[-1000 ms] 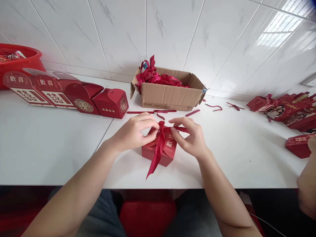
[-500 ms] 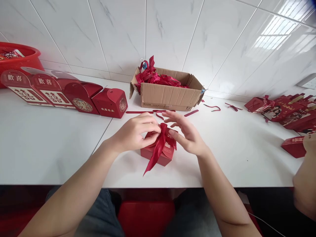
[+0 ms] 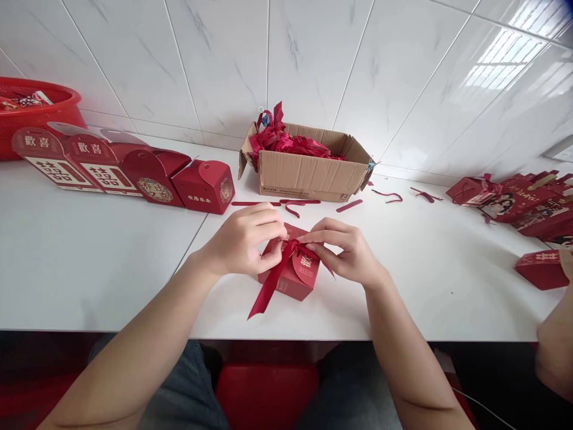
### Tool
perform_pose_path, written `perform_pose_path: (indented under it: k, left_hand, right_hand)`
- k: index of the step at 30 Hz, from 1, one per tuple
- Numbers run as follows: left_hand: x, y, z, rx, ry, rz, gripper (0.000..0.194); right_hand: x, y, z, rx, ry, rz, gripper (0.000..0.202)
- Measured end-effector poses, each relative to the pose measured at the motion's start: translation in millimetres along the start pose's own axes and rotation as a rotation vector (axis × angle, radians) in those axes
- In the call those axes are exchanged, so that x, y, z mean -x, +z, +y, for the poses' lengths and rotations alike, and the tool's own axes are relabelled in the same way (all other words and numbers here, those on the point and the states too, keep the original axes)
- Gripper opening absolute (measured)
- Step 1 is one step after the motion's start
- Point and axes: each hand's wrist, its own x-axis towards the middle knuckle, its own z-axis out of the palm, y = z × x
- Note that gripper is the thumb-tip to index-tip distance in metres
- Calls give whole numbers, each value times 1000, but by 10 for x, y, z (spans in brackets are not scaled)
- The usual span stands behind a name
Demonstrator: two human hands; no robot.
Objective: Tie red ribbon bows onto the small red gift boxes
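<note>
A red gift box (image 3: 298, 285) with pale printed characters stands on the white table in front of me. Around its top runs a red ribbon (image 3: 267, 292), knotted in the middle, with one long tail hanging over the near side. My left hand (image 3: 246, 240) is closed at the knot's left, thumb and fingertips pinching the ribbon. From the right, my right hand (image 3: 344, 248) pinches the ribbon beside the knot between thumb and fingers. The fingers partly cover the box's top.
Behind stands a cardboard box (image 3: 308, 176) full of red ribbons. Several red boxes (image 3: 203, 188) line the left, near a red basket (image 3: 45, 119). Ribbon scraps (image 3: 293, 206) lie behind my hands. Finished-looking red boxes (image 3: 474, 191) and another person's arm (image 3: 555, 346) are at right.
My right hand's fingers have come down from a spread pose to pinch the ribbon. The long ribbon tail has swung left, and more of the box's front print shows.
</note>
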Motion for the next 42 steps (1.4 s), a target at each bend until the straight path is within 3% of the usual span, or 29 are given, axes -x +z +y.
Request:
perform_pose_path:
  k: [6, 13, 19, 27, 33, 42]
  left_hand:
    - [21, -28, -37, -5, -8, 30, 12]
    - [8, -49, 13, 287, -220, -207, 20]
    - [3, 25, 18, 325, -247, -145, 7]
    - [4, 48, -5, 206, -117, -44, 8]
    - [24, 13, -10, 176, -163, -73, 9]
    - [17, -30, -34, 203, -244, -128, 8]
  right_hand:
    - [10, -48, -19, 50, 16, -75, 34]
    - [3, -35, -20, 51, -1, -49, 32]
    - [-3, -9, -12, 60, -10, -17, 25]
    - [10, -12, 2, 77, -60, -69, 43]
    - [14, -15, -16, 164, -44, -132, 48]
    - [18, 46, -8, 304, -86, -120, 48]
